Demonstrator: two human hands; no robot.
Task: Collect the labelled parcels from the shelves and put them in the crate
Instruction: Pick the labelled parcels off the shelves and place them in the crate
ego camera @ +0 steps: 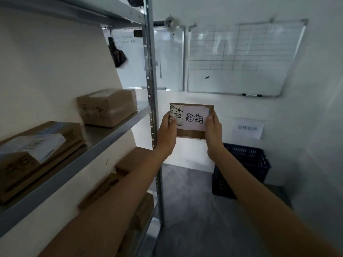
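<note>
Both hands, left (168, 125) and right (213, 125), grip a labelled parcel (192, 119) above the crate (246, 164); carrying step, next lowering it inside.

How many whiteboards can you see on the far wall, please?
2: a large gridded whiteboard right of the shelf post, and a smaller whiteboard partly hidden behind that post.

Two whiteboards (241, 58) hang on the white wall, a black marker (252, 95) on one ledge; grey floor (194, 210) below.
</note>
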